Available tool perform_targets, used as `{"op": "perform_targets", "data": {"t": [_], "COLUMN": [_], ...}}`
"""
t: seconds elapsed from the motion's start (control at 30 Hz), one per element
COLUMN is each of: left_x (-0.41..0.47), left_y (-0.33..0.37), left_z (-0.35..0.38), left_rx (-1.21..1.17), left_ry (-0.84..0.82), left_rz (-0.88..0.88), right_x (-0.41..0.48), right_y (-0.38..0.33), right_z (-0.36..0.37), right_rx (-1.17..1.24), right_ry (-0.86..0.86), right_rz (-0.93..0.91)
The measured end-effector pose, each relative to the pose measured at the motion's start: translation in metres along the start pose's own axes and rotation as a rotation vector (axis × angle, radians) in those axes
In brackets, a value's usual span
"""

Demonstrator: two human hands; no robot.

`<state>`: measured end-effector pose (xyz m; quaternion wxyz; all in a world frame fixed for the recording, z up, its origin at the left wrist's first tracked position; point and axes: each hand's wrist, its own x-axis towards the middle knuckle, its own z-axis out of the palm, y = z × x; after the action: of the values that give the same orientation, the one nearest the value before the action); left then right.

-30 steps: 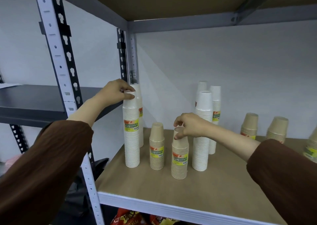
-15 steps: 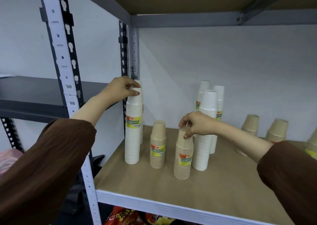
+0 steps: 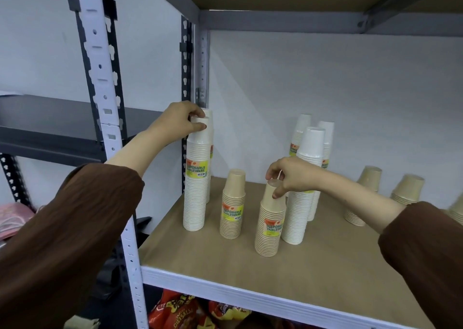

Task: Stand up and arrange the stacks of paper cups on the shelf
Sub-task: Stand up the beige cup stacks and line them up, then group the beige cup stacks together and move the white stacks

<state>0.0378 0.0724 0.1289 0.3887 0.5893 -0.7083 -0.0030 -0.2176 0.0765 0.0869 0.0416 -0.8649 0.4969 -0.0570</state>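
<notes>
A tall white cup stack [image 3: 196, 185] stands upright at the shelf's [image 3: 225, 268] left end; my left hand [image 3: 179, 122] grips its top cup. Another white stack stands right behind it, mostly hidden. My right hand [image 3: 288, 175] pinches the top of a short brown cup stack [image 3: 270, 224] near the shelf's front. Between them stands a second short brown stack [image 3: 233, 206]. Just behind my right hand rises a white stack [image 3: 302, 198], with two more white stacks [image 3: 325, 138] near the wall.
More short brown stacks [image 3: 407, 188] stand at the back right, one [image 3: 458, 209] cut off by my sleeve. A white slotted upright [image 3: 110, 138] frames the left side, and a shelf board hangs above. Snack bags [image 3: 180, 313] lie on the level below. A dark shelf [image 3: 57, 128] adjoins left.
The tall white stack under my left hand has shifted back toward the left corner. My right hand stays on the brown stack. The camera has moved closer and slightly left.
</notes>
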Motion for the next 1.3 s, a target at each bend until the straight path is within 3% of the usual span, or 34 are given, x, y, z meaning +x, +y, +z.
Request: {"op": "perform_targets", "data": {"t": [0.37, 0.63, 0.97, 1.3], "left_x": [-0.011, -0.043, -0.080, -0.056], "left_y": [0.020, 0.076, 0.173, 0.222], "left_z": [0.001, 0.033, 0.127, 0.224], "left_rx": [0.057, 0.034, -0.075, -0.080], "left_ry": [0.115, 0.094, -0.024, -0.212], "left_rz": [0.091, 0.224, 0.330, 0.244], "right_x": [-0.014, -0.049, -0.110, -0.134], "right_y": [0.001, 0.012, 0.067, 0.154], "right_z": [-0.011, -0.019, -0.022, -0.019], "right_rx": [0.036, 0.076, 0.077, 0.129], "right_ry": [0.153, 0.260, 0.419, 0.514], "right_rz": [-0.043, -0.019, 0.227, 0.485]}}
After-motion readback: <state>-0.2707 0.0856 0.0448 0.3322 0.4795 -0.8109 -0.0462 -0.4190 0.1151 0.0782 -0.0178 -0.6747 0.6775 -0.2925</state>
